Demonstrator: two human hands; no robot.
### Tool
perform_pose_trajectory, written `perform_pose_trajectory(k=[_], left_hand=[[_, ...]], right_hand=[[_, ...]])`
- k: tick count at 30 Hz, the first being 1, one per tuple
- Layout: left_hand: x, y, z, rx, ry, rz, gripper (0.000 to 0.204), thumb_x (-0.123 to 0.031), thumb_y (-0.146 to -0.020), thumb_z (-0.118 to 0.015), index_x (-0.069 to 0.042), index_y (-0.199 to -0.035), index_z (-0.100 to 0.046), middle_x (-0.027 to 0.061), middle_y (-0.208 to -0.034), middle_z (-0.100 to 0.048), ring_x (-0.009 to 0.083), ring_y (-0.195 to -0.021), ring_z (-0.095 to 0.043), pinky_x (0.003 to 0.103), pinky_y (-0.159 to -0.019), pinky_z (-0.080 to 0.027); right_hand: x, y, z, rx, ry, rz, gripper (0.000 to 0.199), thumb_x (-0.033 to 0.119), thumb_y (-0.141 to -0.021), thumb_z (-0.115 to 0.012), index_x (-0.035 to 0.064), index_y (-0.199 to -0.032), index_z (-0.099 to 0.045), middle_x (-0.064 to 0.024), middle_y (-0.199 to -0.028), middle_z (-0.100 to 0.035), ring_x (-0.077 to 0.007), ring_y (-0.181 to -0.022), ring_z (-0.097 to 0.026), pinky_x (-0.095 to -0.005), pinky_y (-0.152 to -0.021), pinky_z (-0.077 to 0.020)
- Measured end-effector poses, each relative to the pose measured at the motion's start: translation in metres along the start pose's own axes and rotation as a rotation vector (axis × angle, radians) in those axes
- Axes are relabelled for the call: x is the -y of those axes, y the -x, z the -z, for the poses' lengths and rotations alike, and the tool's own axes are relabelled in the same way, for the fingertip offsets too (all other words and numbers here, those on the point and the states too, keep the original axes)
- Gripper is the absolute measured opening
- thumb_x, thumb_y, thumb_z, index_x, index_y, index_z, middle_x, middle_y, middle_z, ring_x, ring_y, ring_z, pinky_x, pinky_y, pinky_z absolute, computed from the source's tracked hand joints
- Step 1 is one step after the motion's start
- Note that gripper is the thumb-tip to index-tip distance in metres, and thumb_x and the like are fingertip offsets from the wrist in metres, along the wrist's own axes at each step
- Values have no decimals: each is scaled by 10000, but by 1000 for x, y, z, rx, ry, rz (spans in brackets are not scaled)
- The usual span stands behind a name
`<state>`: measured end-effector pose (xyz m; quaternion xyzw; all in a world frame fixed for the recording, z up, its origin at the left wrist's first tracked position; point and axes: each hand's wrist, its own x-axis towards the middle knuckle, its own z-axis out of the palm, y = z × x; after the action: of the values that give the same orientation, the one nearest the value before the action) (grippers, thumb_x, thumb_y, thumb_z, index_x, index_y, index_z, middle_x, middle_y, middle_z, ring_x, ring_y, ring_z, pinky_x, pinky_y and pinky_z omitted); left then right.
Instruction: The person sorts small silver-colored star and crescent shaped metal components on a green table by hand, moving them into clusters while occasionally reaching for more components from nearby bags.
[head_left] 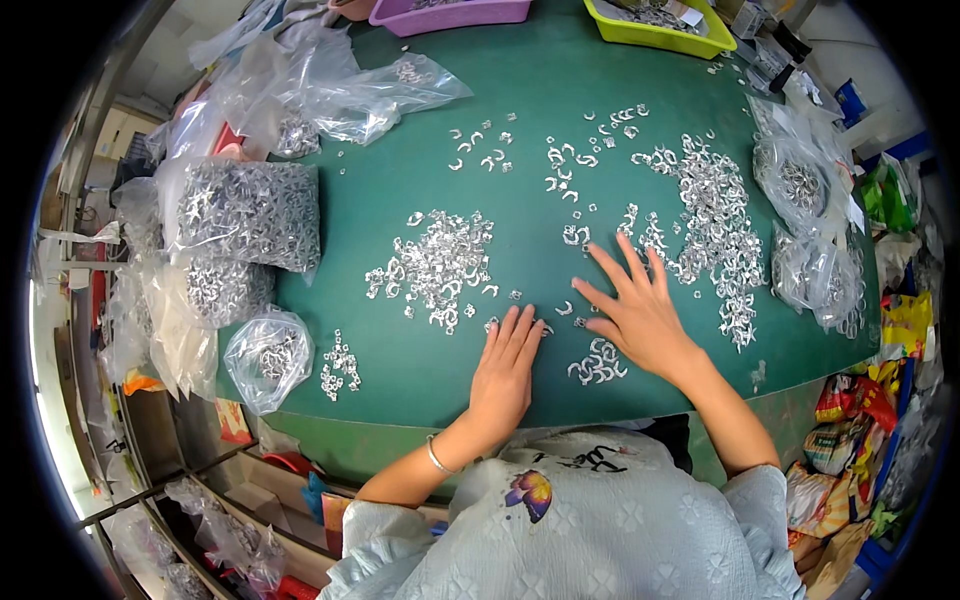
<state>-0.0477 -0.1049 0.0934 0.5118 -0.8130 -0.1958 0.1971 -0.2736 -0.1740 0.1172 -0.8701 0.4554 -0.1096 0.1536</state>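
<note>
My left hand [505, 372] lies flat on the green tabletop, fingers stretched out and close together, with a few small silver pieces at the fingertips. My right hand [642, 318] has its fingers spread over the table, beside scattered curved metal pieces [577, 235]. Just below its thumb sits a small cluster of crescent-shaped silver pieces [600, 363]. Up and left of my left hand is a loose heap of silver pieces [440, 265]. A larger heap [715, 215] spreads to the right of my right hand. Neither hand visibly grips anything.
Clear bags packed with silver parts [248, 215] crowd the left edge, near a small open bag [268, 362]. More filled bags [815, 275] line the right edge. A purple tray [450, 17] and a yellow-green tray [665, 38] stand at the far side.
</note>
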Motion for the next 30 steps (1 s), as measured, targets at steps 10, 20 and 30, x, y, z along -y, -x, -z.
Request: perform_pose_trajectory(k=[10, 20, 30], left_hand=[[0, -6, 1, -212, -38, 97, 370, -25, -790, -677, -29, -1154, -609, 162, -1332, -484, 364, -1242, -441, 476, -1015, -353], [-8, -6, -3, -135, 199, 117, 341, 45, -787, -641, -4, -1122, -601, 161, -1070, -549, 328, -960, -533, 387, -828, -438], [-12, 7, -1, -16, 204, 70, 577, 128, -703, -508, 38, -1272, -495, 170, -1264, -483, 340, -1132, -465, 412, -926, -394]], right_hand=[[5, 25, 11, -8, 106, -80, 534, 362, -788, -705, 117, -1251, -604, -120, -1492, -328, -362, -1421, -197, -600, -1103, -178], [35, 4, -18, 64, 8, 60, 573, 444, -831, -644, 100, -1283, -573, -125, -1490, -327, -373, -1417, -197, -623, -1088, -194], [32, 26, 2, 197, -51, 90, 560, 446, -814, -651, 165, -1293, -578, -115, -1513, -301, -374, -1424, -180, -641, -1093, -168]])
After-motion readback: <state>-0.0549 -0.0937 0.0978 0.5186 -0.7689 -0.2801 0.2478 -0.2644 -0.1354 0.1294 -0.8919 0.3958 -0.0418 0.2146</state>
